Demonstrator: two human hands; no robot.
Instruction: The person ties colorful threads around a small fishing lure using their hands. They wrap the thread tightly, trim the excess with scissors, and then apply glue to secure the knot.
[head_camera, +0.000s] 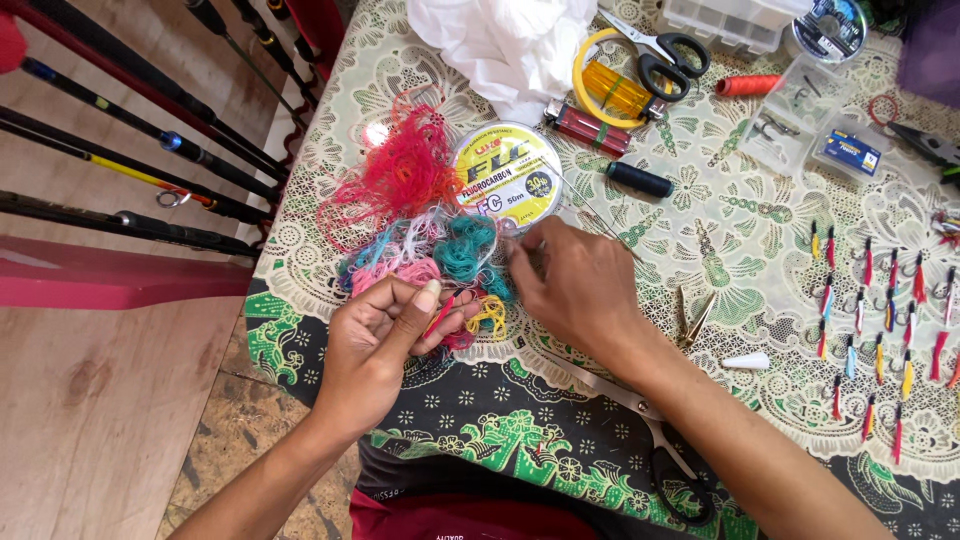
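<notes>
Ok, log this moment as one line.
left hand: pinching red thread strands | right hand: fingers at teal thread clump | nearby: line spool, scissors by right forearm

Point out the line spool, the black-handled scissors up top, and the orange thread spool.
line spool (508, 176), head view, label face
black-handled scissors (672, 58), head view, handle loops
orange thread spool (748, 85), head view, wound thread

Right of my right hand (575, 290) I count two pairs of scissors (660, 55), one beyond it, one under my wrist (650, 430); two thread spools, orange (748, 85) and dark (640, 179); one line spool (508, 178) just beyond my fingers.
</notes>
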